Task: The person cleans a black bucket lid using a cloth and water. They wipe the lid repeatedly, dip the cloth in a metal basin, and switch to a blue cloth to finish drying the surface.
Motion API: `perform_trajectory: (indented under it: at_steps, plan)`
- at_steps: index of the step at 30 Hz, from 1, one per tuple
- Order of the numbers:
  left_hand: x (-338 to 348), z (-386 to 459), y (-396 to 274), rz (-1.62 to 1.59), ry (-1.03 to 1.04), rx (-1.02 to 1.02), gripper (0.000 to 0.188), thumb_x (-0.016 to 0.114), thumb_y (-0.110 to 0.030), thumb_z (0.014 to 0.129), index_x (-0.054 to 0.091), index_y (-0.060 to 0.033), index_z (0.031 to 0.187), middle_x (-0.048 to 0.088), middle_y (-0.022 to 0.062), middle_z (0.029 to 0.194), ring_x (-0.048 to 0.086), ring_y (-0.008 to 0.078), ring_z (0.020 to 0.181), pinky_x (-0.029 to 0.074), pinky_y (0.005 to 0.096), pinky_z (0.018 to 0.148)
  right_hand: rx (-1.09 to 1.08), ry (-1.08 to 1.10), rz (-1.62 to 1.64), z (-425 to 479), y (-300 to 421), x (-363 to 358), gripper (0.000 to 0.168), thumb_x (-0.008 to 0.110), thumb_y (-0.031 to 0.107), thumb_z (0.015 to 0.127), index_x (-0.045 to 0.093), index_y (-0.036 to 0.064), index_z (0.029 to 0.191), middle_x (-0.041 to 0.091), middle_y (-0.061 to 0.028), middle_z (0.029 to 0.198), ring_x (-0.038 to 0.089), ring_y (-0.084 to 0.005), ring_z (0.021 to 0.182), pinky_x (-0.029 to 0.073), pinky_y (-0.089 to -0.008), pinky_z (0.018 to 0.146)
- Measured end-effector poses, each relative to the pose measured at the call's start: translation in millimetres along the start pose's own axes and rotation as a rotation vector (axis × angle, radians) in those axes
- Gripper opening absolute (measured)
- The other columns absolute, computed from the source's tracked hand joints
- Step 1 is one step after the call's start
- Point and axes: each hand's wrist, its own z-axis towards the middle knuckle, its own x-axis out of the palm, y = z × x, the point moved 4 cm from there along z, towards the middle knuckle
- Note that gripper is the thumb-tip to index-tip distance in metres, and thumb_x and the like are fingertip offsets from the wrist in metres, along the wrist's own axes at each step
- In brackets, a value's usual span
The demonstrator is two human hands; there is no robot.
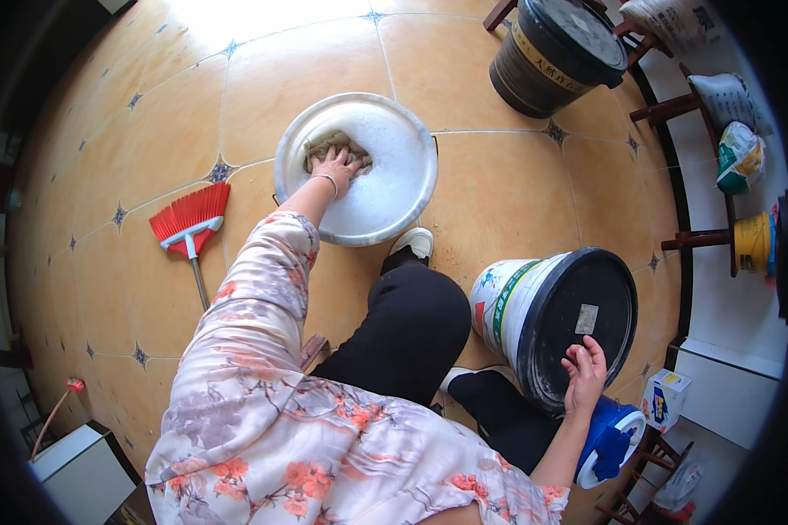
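Observation:
A round white bucket point(420, 197) full of foamy, sudsy water stands on the tiled floor in front of me. My left hand point(333, 169), with a bracelet at the wrist, lies spread on a grey-brown wet cloth point(335, 141) that pokes up through the foam at the bucket's left side. The fingers are apart and press on the cloth. My right hand point(586, 374) is raised over the edge of a black-lidded white bucket point(565, 315) at the right, its fingers loosely curled and holding nothing. Whether it touches the lid cannot be told.
A red broom point(192, 220) lies at the left. A black lidded bucket point(545, 65) stands at the back right. A blue container point(607, 440) and a small white box point(665, 399) are at the lower right. Wooden stools with bags point(741, 157) line the right wall.

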Motion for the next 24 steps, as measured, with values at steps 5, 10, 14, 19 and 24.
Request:
perform_trajectory:
  at_steps: [5, 10, 14, 19, 24]
  plan:
    - [49, 55, 1, 0.161, 0.196, -0.006, 0.045, 0.038, -0.015, 0.089, 0.035, -0.0215, 0.134, 0.022, 0.0108, 0.143, 0.022, 0.0304, 0.131, 0.026, 0.0599, 0.098, 0.088, 0.014, -0.019, 8, -7, 4, 0.023, 0.055, 0.01, 0.087, 0.053, 0.003, 0.109, 0.062, -0.0055, 0.085, 0.06, -0.0123, 0.078, 0.051, -0.0237, 0.065]
    - [64, 78, 1, 0.172, 0.207, -0.049, 0.038, 0.045, -0.018, 0.086, 0.044, -0.0143, 0.123, 0.035, 0.0121, 0.132, 0.034, 0.0287, 0.12, 0.032, 0.0504, 0.094, 0.099, 0.037, -0.028, 15, 0, 3, 0.022, 0.055, 0.01, 0.087, 0.053, 0.003, 0.108, 0.062, -0.0059, 0.085, 0.06, -0.0128, 0.078, 0.051, -0.0243, 0.066]
    - [68, 71, -7, 0.127, 0.167, -0.01, 0.034, 0.05, -0.021, 0.083, 0.05, -0.0086, 0.115, 0.045, 0.0131, 0.123, 0.043, 0.0274, 0.111, 0.037, 0.0427, 0.091, 0.074, 0.037, -0.023, 18, 11, 5, 0.021, 0.054, 0.011, 0.088, 0.054, 0.003, 0.108, 0.062, -0.0063, 0.085, 0.06, -0.0134, 0.078, 0.051, -0.0248, 0.066]
    - [1, 54, 1, -0.338, 0.062, 0.09, 0.034, 0.056, -0.025, 0.08, 0.059, -0.0013, 0.105, 0.058, 0.0143, 0.111, 0.055, 0.0257, 0.1, 0.043, 0.0332, 0.086, 0.028, 0.038, 0.001, 21, 19, 0, 0.021, 0.052, 0.01, 0.089, 0.054, 0.003, 0.108, 0.062, -0.0067, 0.086, 0.06, -0.0136, 0.079, 0.051, -0.0251, 0.067]
    - [-27, 41, 56, -1.455, 0.019, -0.033, 0.039, 0.055, -0.005, 0.074, 0.054, -0.0045, 0.113, 0.056, 0.0046, 0.085, 0.055, 0.0153, 0.08, 0.046, 0.0275, 0.071, 0.016, 0.037, 0.02, 17, 18, 0, 0.021, 0.052, 0.01, 0.089, 0.054, 0.003, 0.108, 0.062, -0.0068, 0.087, 0.06, -0.0137, 0.08, 0.051, -0.0249, 0.067]
